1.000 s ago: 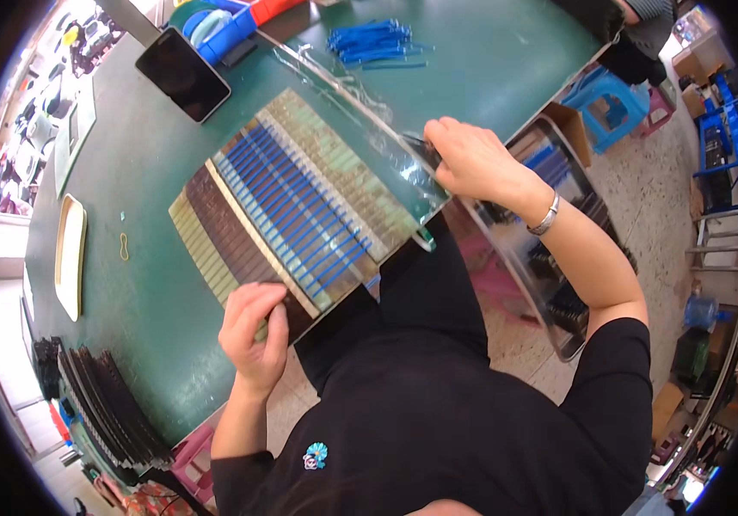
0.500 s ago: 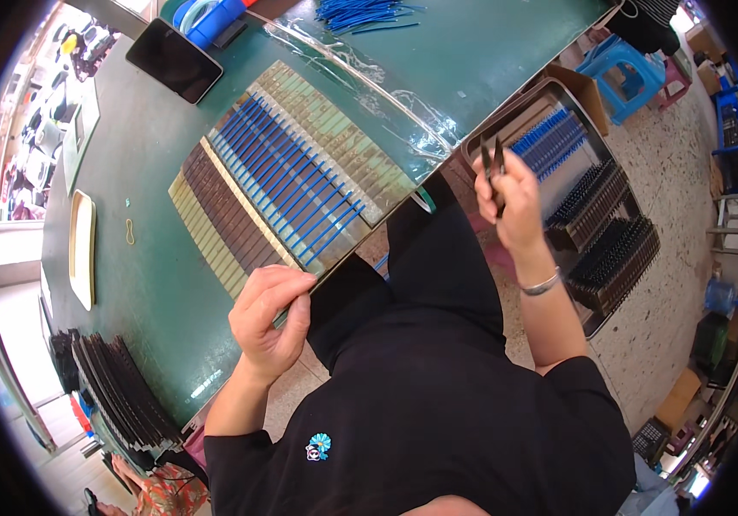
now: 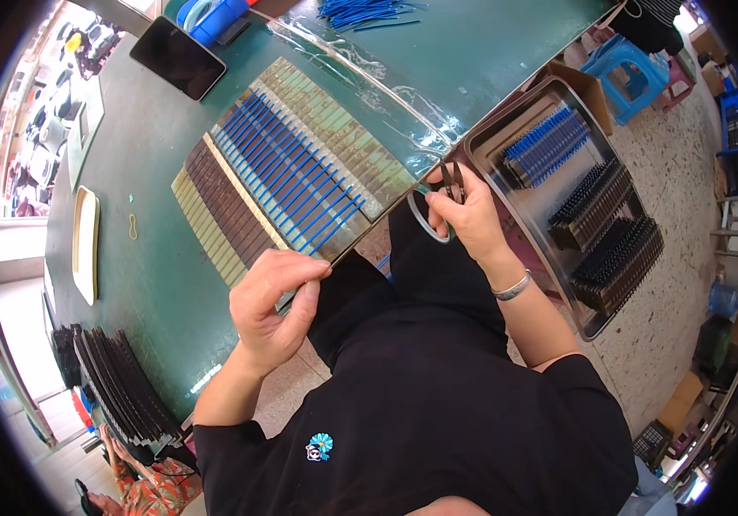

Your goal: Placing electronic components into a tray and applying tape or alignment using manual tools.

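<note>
My left hand (image 3: 276, 301) is at the near corner of a slotted board (image 3: 326, 112), thumb and bent fingers closing at its edge. What they pinch is too small to make out. Across the board lie several parallel blue wires (image 3: 287, 168) over dark strips. My right hand (image 3: 472, 215) is closed around a dark two-pronged tool (image 3: 453, 182), tweezers or small snips, its points facing away from me. A thin grey-green ring (image 3: 425, 225), like a roll of tape, hangs against the fingers of that hand, beside the table edge.
On the right, a metal tray (image 3: 588, 325) holds blue and black pin-lined blocks. Loose blue wires (image 3: 365, 12), a dark tablet (image 3: 177, 58) and a pale shallow tray (image 3: 85, 245) rest on the green table (image 3: 150, 318). Dark strips (image 3: 124, 387) stand at lower left, near another person (image 3: 150, 486).
My right hand has come left and nearer to me, from beside the metal tray to the ring at the table edge. The left hand has shifted slightly right along the board's edge.
</note>
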A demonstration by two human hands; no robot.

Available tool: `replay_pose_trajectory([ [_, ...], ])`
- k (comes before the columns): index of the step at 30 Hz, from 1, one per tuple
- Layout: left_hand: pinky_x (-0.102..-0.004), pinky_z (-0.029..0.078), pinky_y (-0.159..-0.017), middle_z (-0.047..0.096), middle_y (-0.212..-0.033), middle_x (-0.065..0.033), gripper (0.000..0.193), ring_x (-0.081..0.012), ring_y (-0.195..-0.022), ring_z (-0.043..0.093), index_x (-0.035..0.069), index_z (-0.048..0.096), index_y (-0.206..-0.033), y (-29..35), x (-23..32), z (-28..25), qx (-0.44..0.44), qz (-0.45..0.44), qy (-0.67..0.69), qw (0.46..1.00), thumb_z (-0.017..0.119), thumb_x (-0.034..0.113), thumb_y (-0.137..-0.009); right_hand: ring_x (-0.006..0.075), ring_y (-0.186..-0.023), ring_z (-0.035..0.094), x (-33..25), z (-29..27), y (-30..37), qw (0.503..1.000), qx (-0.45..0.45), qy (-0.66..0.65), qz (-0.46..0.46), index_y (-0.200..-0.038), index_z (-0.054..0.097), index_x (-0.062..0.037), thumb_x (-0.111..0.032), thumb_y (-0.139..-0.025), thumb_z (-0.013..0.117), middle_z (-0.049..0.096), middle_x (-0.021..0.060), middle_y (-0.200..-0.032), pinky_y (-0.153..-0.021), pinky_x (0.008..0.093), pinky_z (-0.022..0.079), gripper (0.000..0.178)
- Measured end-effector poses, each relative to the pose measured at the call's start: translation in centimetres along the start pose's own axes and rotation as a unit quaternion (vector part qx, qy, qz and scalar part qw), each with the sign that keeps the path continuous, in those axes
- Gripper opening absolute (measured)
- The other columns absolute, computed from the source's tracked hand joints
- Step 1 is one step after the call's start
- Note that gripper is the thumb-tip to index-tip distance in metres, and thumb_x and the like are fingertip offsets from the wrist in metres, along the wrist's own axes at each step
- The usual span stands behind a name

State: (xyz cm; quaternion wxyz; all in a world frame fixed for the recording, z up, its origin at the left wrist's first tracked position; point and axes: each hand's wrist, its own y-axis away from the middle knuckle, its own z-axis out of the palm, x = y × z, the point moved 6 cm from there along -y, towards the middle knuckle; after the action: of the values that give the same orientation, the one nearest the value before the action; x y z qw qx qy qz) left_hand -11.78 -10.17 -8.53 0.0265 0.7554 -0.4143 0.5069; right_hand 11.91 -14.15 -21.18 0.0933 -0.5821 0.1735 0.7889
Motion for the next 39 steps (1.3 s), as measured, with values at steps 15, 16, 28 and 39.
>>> replay_pose_trajectory([
  [15,-0.0204,0.044,-0.061,0.059,-0.077,-0.0001,0.013,-0.0047,-0.067,0.056,-0.001,0.069,-0.100,-3.8,-3.3,5.3,-0.136,-0.311,0.268,0.902,0.069,0.003,-0.088,0.0048,-0.047,0.054,-3.8,3.9,4.6,0.987,-0.110,0.112,-0.048,-0.087,0.066,0.0023,-0.008,-0.092,0.062,0.061,0.0032,-0.060,-0.042,0.0186,0.039,0.012],
  [16,-0.0204,0.044,-0.061,0.059,-0.076,-0.0001,0.010,-0.0051,-0.068,0.056,-0.001,0.069,-0.097,-4.0,-3.4,5.2,-0.134,-0.286,0.246,0.916,0.069,0.004,-0.088,0.0048,-0.047,0.054,-3.7,4.1,4.7,0.986,-0.114,0.111,-0.045,-0.087,0.066,0.0023,-0.008,-0.092,0.062,0.061,0.0032,-0.060,-0.042,0.0186,0.039,0.012],
  [28,-0.0276,0.047,-0.066,0.061,-0.081,-0.0066,0.005,-0.0159,-0.071,0.059,0.001,0.070,-0.086,-9.3,-12.9,-9.9,0.074,-0.092,-0.193,0.974,0.069,0.005,-0.084,0.0192,-0.066,0.071,-6.5,6.1,9.9,0.904,-0.380,0.173,-0.092,-0.113,0.068,-0.0016,0.007,-0.079,0.061,0.074,0.0120,-0.090,-0.059,0.0247,0.054,0.036],
  [39,-0.0276,0.048,-0.070,0.061,-0.084,-0.0060,0.013,-0.0153,-0.073,0.058,0.001,0.070,-0.089,-11.3,-19.5,-12.0,0.068,-0.160,-0.178,0.969,0.071,0.013,-0.085,0.0216,-0.069,0.072,-6.6,8.8,8.5,0.892,-0.396,0.205,-0.079,-0.101,0.073,-0.0052,0.005,-0.078,0.062,0.074,0.0110,-0.092,-0.060,0.0252,0.055,0.028],
])
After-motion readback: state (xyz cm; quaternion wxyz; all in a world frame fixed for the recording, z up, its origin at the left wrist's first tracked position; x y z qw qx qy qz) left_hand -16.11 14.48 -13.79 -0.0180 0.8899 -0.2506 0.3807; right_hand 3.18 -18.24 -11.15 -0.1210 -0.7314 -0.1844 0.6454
